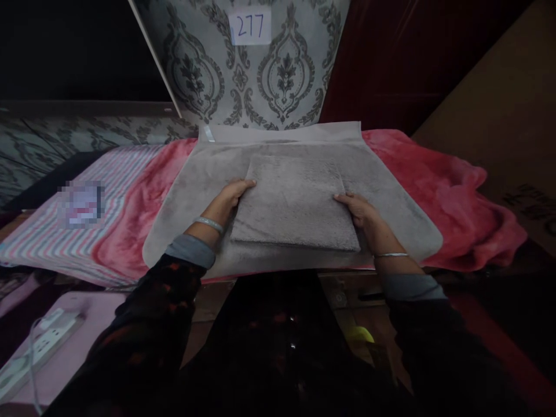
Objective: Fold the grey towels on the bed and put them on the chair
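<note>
At the lower left of the frame, a white power strip (43, 347) lies on a pink surface (82, 341). Above it, a striped blanket (43, 243) is spread, bearing a pixelated patch that cannot be read. At centre, a folded grey plush mat (295, 202) lies on a larger grey plush sheet (182, 214). The mat is being pressed by the left hand (230, 197) at its left edge and by the right hand (358, 211) at its right edge. The fingers (243, 185) are extended and lie flat and close together, with no pinch seen. At top centre, a paper card (249, 26) reading "277" is fixed to damask wallpaper (195, 69). Further right lie a red fleece blanket (456, 214) and brown cardboard (512, 87), whose dark printed characters (530, 202) are too dim to read.
</note>
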Motion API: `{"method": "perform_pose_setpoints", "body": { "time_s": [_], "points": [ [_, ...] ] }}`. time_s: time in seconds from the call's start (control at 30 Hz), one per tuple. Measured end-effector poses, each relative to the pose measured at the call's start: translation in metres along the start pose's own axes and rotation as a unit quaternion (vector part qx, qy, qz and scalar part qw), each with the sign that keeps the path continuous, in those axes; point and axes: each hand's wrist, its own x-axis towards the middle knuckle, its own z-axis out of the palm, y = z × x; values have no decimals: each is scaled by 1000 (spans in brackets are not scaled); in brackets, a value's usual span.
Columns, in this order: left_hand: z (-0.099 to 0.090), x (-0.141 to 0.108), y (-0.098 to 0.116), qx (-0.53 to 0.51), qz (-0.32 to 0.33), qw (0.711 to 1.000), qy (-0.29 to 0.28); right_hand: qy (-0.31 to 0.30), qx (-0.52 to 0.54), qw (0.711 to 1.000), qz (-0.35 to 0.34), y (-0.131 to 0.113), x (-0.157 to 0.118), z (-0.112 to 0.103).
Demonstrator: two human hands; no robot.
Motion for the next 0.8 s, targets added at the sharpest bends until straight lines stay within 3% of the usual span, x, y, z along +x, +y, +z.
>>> {"method": "perform_pose_setpoints", "body": {
  "time_s": [0.23,0.4,0.5,0.67,0.73,0.8],
  "points": [
    [22,34,17,65,25,997,44,54,-29,998,-5,-14,42,15],
    [32,33,9,133,196,969,75,106,-38,987,-118,-1,49,18],
    [34,31,6,151,212,962,87,115,-34,984,-133,6,49,16],
    [33,21,17,207,130,965,93,62,-37,993,-89,5,35,7],
    [32,5,22,252,163,949,94,45,-36,995,-78,6,17,2],
    [31,-22,22,304,240,919,68,30,-36,995,-86,11,-6,-4]
  ]
}}
